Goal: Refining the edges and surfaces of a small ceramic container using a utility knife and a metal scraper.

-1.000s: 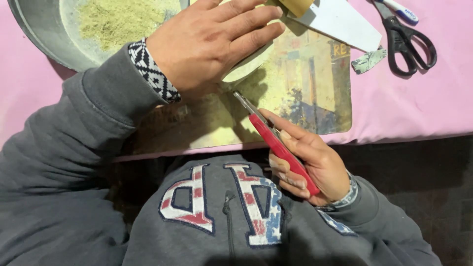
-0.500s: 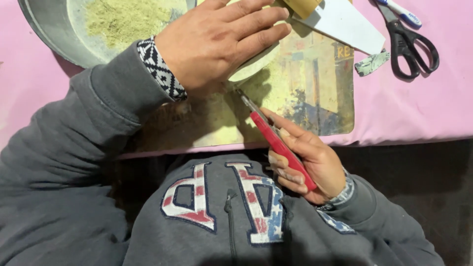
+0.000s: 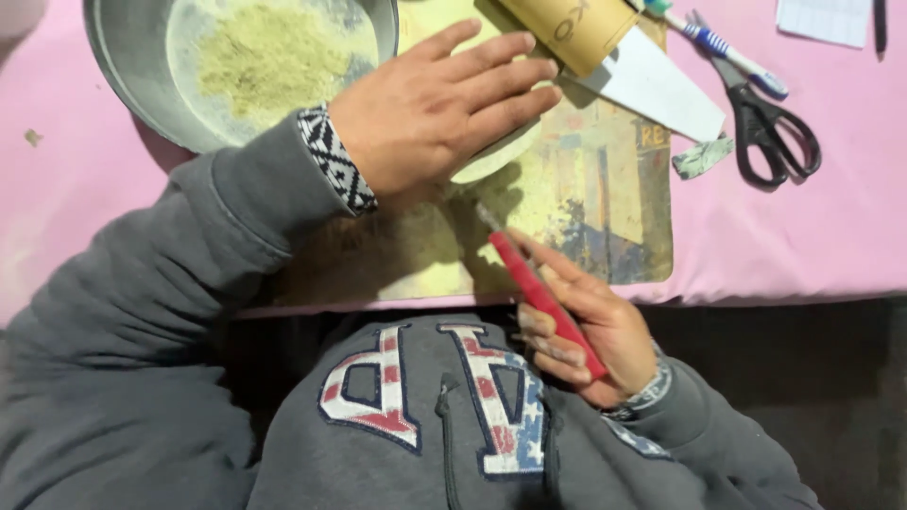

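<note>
Under flat L hand (image 3: 439, 113), pale disc (image 3: 496, 156) mostly hidden; R hand (image 3: 576, 326) fingers clamped on red-handled tool (image 3: 543, 297).

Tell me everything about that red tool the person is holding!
The red-handled tool is slim and straight, with a smooth handle that looks like plastic and a short metal tip at its far end. The right hand grips the handle, fingers wrapped around it, and it slants up and leftward. Its tip rests on the yellowed mat, close to the pale flat piece under the left hand. Whether it is a blade cannot be told.
</note>
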